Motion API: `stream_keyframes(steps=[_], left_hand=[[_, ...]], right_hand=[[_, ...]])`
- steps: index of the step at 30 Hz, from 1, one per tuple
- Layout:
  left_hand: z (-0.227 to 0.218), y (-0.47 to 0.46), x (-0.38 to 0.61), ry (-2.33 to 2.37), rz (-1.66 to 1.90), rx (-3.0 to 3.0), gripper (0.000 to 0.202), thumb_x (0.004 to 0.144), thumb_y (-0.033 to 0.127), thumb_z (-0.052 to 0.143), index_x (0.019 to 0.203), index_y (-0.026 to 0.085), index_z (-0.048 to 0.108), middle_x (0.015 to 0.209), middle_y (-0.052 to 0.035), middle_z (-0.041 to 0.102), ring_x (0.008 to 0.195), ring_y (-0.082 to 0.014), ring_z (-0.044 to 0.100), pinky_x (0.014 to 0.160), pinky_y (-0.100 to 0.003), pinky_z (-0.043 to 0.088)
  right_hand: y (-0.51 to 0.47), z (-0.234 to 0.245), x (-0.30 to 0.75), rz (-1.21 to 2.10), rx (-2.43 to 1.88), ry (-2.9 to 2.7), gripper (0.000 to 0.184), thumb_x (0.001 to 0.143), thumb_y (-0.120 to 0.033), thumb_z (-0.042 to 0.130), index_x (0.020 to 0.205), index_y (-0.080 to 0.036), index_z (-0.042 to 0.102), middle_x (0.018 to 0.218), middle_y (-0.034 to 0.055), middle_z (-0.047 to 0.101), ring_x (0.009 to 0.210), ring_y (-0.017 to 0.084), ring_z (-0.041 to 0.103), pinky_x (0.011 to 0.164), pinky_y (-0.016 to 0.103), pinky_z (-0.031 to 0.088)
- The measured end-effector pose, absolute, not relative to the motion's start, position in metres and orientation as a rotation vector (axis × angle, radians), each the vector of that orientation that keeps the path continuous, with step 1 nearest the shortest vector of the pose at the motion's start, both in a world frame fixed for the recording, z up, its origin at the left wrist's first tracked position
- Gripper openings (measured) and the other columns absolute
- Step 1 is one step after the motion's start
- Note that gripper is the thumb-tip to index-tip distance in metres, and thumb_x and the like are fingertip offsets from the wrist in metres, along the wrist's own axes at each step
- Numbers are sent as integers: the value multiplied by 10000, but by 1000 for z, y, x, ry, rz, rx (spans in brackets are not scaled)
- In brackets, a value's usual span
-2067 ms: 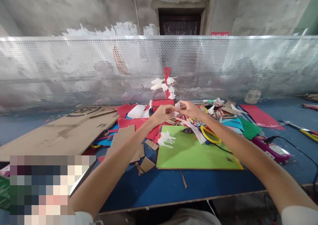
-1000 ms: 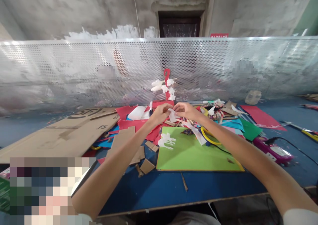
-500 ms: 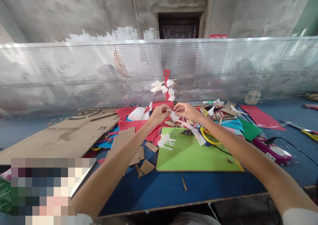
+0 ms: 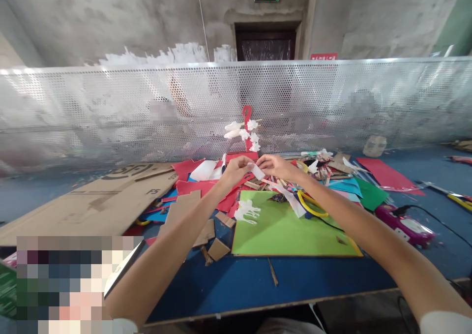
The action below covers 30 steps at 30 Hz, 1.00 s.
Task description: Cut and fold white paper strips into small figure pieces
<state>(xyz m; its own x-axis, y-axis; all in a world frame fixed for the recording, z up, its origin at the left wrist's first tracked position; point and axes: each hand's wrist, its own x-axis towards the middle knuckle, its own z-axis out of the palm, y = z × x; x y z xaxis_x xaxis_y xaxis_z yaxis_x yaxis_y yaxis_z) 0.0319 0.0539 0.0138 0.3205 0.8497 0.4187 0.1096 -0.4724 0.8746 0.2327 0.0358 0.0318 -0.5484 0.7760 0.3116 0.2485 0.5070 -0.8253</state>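
Note:
A small piece of white paper (image 4: 257, 171) is pinched between the fingers of my left hand (image 4: 238, 168) and my right hand (image 4: 275, 167), above the far edge of a green sheet (image 4: 291, 230). Both hands are closed on it at its upper edges. Just behind them stands a red stand (image 4: 248, 117) with a hooked top, bearing white paper flowers (image 4: 254, 137) and white bud shapes. A white cut-out (image 4: 247, 211) lies on the green sheet's left side. Yellow-handled scissors (image 4: 311, 203) and a white paper strip (image 4: 293, 199) lie near my right forearm.
A large cardboard sheet (image 4: 92, 196) covers the left of the blue table (image 4: 239, 289). Red paper and cardboard scraps (image 4: 219, 248) lie around. At the right are a purple power strip (image 4: 405, 226) with a cord and a clear jar (image 4: 375, 146). A perforated metal panel (image 4: 129, 112) runs behind.
The white paper has turned slightly between my fingers and shows a flatter face. Both hands stay in nearly the same place. The view has tilted very slightly.

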Motion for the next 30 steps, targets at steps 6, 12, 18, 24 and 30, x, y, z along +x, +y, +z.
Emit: stream_keyframes(steps=[6, 12, 18, 24, 30], left_hand=[[10, 57, 32, 874, 1234, 1876, 203, 744, 306, 684, 804, 137, 590, 715, -2, 617, 643, -108, 569, 655, -241, 457], [6, 61, 31, 922, 1226, 2045, 162, 786, 278, 617, 857, 133, 598, 719, -12, 624, 634, -120, 572, 612, -232, 432], [11, 54, 29, 1117, 1110, 2399, 209, 800, 158, 507, 930, 152, 670, 799, -43, 682, 701, -154, 598, 663, -257, 422], [14, 47, 29, 1311, 1004, 2518, 205, 809, 199, 504, 914, 168, 678, 775, -41, 680, 684, -165, 589, 612, -254, 369], [14, 48, 27, 1245, 955, 2529, 200, 823, 281, 528, 888, 178, 687, 811, -36, 689, 716, -166, 594, 639, -250, 384]], right_hand=[[32, 32, 231, 862, -895, -2102, 302, 853, -424, 609, 1019, -173, 593, 908, 66, 683, 742, 153, 615, 650, 264, 469], [37, 27, 230, 754, -935, -2088, 393, 767, -494, 686, 915, -136, 624, 822, 76, 703, 720, 165, 641, 635, 252, 464], [40, 27, 233, 668, -1035, -2104, 202, 818, -326, 664, 905, -145, 652, 860, 89, 731, 760, 180, 677, 646, 252, 485], [43, 24, 234, 561, -1023, -2148, 113, 814, -254, 646, 853, -148, 647, 834, 77, 726, 762, 170, 677, 672, 250, 495], [47, 20, 235, 520, -1017, -2187, 115, 813, -258, 638, 859, -153, 653, 817, 67, 721, 742, 160, 667, 677, 247, 484]])
